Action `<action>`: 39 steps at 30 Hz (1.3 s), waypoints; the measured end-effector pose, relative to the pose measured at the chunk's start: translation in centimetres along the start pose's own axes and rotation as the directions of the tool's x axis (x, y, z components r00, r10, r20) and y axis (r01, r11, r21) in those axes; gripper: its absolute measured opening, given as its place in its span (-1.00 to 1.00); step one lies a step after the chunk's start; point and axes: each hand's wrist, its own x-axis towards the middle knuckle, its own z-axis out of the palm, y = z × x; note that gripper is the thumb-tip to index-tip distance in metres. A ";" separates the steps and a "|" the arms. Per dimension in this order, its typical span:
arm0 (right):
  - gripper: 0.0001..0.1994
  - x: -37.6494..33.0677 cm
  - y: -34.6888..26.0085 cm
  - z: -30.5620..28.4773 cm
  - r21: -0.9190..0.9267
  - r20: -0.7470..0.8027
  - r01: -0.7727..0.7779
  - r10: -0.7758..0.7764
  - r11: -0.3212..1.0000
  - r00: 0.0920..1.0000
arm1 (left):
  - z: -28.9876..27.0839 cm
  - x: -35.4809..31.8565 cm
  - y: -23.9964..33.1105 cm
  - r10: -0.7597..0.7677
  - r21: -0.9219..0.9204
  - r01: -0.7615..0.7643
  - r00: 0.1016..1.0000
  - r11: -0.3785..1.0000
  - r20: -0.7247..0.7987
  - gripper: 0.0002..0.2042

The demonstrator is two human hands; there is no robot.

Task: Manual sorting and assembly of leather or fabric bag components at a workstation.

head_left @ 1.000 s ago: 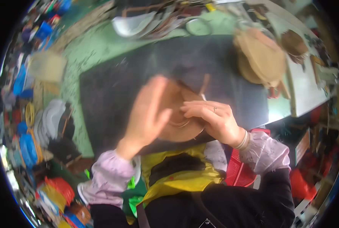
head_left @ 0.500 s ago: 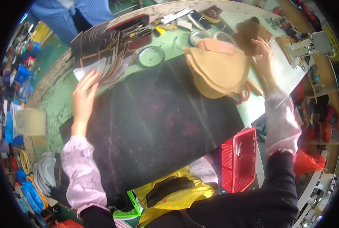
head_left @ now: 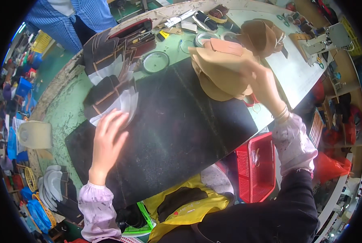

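Note:
My left hand (head_left: 108,141) lies with fingers spread over the pale edge of a bundle of dark brown leather pieces (head_left: 104,92) at the left of a black work mat (head_left: 160,129). Behind that bundle sits another group of dark leather pieces (head_left: 100,52) with pale edges. My right hand (head_left: 266,89) is at the right side of a stack of tan leather pieces (head_left: 213,67), its fingers smeared by motion. A small pinkish leather piece (head_left: 226,47) rests on top of the stack. Red scissor handles (head_left: 252,100) show below the right hand.
Brown rounded leather pieces (head_left: 262,37) lie beyond the right hand. A metal ring (head_left: 156,62) and tape rolls (head_left: 205,39) sit at the back. A red basket (head_left: 256,168) stands below the table's front edge. Across the table is a person in a blue checked garment (head_left: 73,22).
My left hand has come nearer and to the right, and a bundle of dark pieces has slid with it, apart from the rest. My right hand has moved from the brown pieces to the tan stack.

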 end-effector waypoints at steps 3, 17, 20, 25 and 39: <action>-0.75 2.2 3.4 -0.7 0.442 0.005 -0.069 0.074 0.894 0.997 | -0.9 0.2 -0.7 -0.138 -0.254 0.126 0.990 0.959 -0.031 -0.57; -0.81 3.7 2.9 -2.1 0.410 0.210 0.063 -0.161 0.910 0.964 | -1.5 0.3 -4.1 -0.155 -0.361 0.164 0.986 0.918 0.054 -0.81; -0.70 6.5 4.0 -2.9 0.252 0.023 -0.062 0.058 0.966 0.998 | -1.5 0.5 -4.1 -0.200 -0.422 0.210 0.977 0.882 0.068 -0.82; -0.42 14.0 14.3 -5.0 -0.448 -0.448 0.021 -0.245 0.894 0.860 | -1.4 1.5 -3.0 -0.221 -0.375 0.228 0.973 0.898 0.063 -0.82; -0.80 8.7 -2.6 -1.5 0.126 -0.463 0.557 -0.448 0.821 0.765 | -2.7 2.8 5.2 -0.009 -0.294 -0.131 0.903 0.947 -0.430 -0.46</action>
